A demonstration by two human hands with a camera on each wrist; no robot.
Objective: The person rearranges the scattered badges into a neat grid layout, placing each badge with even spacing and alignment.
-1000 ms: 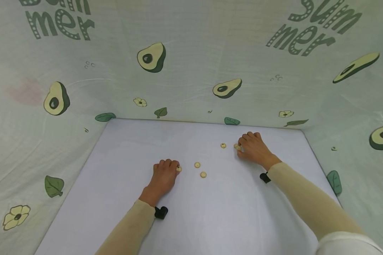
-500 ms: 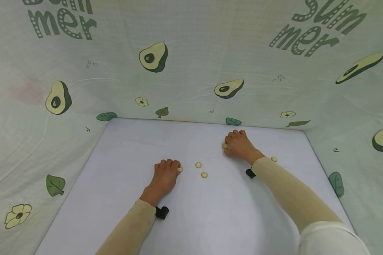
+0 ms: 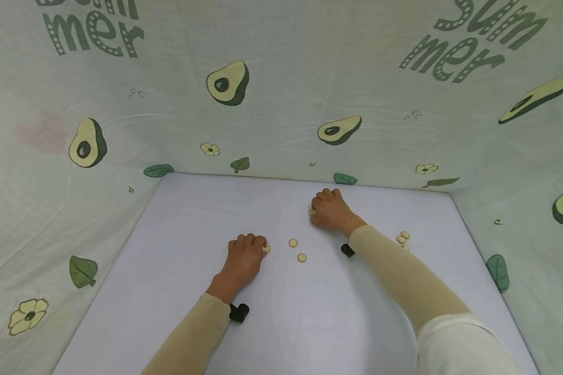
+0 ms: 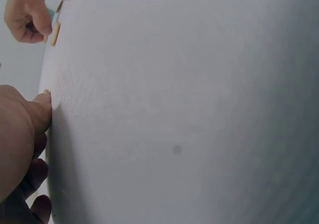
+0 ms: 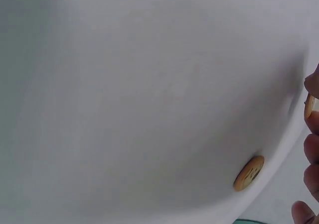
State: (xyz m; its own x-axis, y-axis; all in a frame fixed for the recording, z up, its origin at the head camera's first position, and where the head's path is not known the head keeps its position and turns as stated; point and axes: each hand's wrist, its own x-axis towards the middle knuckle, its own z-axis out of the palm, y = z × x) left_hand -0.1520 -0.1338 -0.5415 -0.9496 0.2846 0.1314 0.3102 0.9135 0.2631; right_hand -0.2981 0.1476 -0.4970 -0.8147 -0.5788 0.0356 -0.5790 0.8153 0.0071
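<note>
In the head view my left hand (image 3: 245,255) pinches a small pale wooden button (image 3: 265,249) at the table surface. The left wrist view shows only that button's edge (image 4: 46,91) past the thumb tip. Farther back and to the right, my right hand (image 3: 332,211) pinches another wooden button (image 3: 312,212); its fingers hide most of it from above. In the right wrist view that button (image 5: 309,106) sits between thumb and finger. Two loose buttons lie between the hands, a rear one (image 3: 293,243) and a nearer one (image 3: 302,258).
Three more buttons (image 3: 401,239) cluster beside the right sleeve, which partly covers the nearest. The white table (image 3: 281,323) meets a cloth backdrop (image 3: 281,94) printed with avocados at its back and sides. Each wrist carries a small black device (image 3: 239,313).
My right hand has moved left across the table and now holds a button farther left. The shifting right arm has uncovered the button cluster. My left hand stays in place with its button.
</note>
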